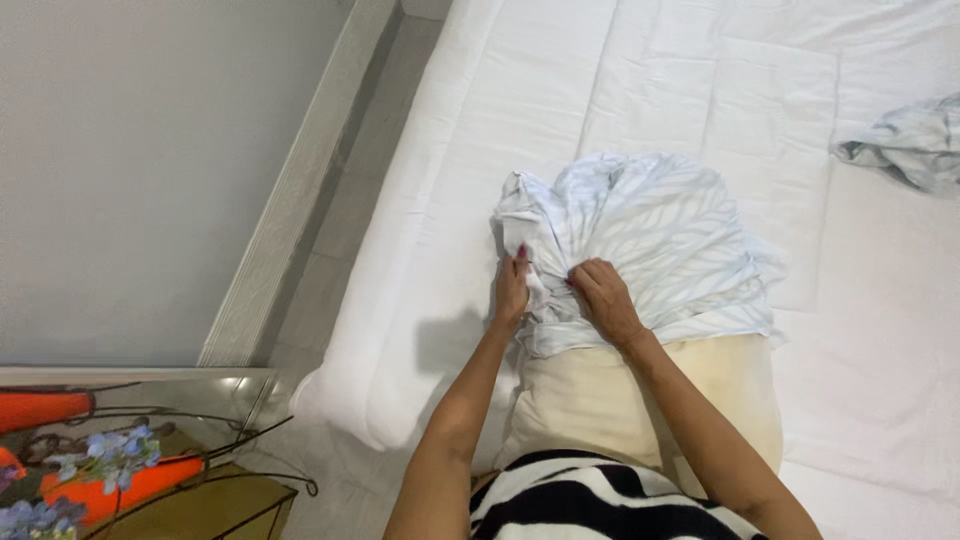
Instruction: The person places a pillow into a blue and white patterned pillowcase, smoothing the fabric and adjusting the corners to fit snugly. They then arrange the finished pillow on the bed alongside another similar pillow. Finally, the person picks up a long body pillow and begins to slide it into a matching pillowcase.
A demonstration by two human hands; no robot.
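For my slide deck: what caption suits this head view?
Both hands, left hand and right hand, grip a striped pillowcase bunched over a cream pillow on a white bed.

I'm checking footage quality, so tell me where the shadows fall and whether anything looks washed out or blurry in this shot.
In the head view, soft even light; the left hand and forearm cast a grey shadow leftwards onto the white quilted bedspread, which looks nearly washed out at the top. The pale blue leaf-patterned pillowcase under the right hand shows clear folds. The blue artificial flowers at the bottom left corner look slightly soft.
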